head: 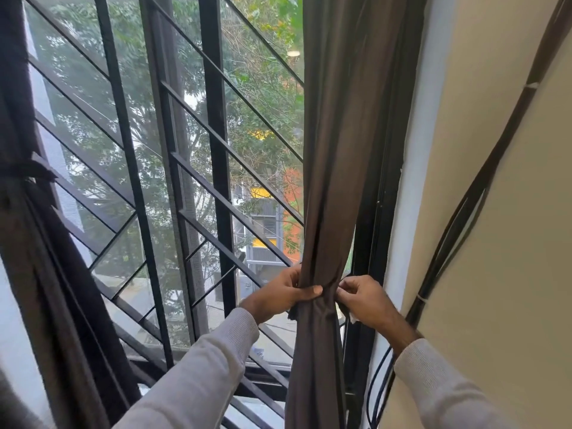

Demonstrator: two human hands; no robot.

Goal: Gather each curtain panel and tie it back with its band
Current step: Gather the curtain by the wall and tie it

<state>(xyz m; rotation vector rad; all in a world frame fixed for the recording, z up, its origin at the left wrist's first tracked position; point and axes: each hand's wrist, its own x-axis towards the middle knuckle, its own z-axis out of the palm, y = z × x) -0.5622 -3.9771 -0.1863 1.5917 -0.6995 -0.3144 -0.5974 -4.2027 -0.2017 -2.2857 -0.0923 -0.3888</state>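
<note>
A dark brown right curtain panel hangs at the window's right side, bunched into a narrow column. My left hand wraps around this bunch from the left, thumb across the front. My right hand pinches the fabric or a band at the bunch's right side; the band itself is hard to tell from the folds. At the far left, the left curtain panel is gathered with a dark band tied around it.
Black window bars with diagonal struts cover the glass between the panels. A cream wall stands at the right, with black cables running down it close to my right arm. Trees and buildings show outside.
</note>
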